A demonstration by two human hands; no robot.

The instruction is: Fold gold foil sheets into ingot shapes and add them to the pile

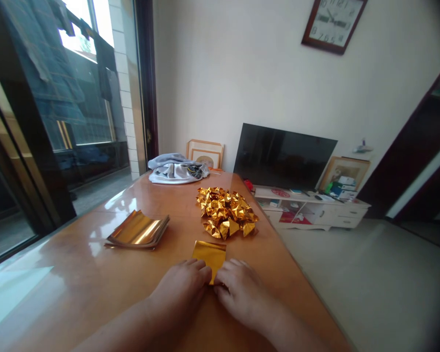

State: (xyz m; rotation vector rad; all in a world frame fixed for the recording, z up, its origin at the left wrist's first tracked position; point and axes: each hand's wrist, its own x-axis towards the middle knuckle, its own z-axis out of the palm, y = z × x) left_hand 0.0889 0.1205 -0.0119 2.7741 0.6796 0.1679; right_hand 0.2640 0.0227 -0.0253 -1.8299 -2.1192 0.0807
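Note:
A sheet of gold foil paper (pixel 209 253) lies on the table in front of me, its near edge between my two hands. My left hand (pixel 190 277) grips the near left edge with curled fingers. At the near right edge, my right hand (pixel 238 283) pinches the same sheet, its thumb close to the left hand's fingers. The hands cover the sheet's near corners. Beyond it sits a heap of folded gold foil pieces (pixel 225 210). To the left is a stack of gold foil sheets (pixel 138 230), slightly curled.
The glossy wooden table (pixel 95 288) has its right edge close to my right forearm. Pale folded cloth (pixel 178 170) lies at the far end. Past the table stand a television (pixel 284 156) and a low white cabinet (pixel 337 215). A glass door is on the left.

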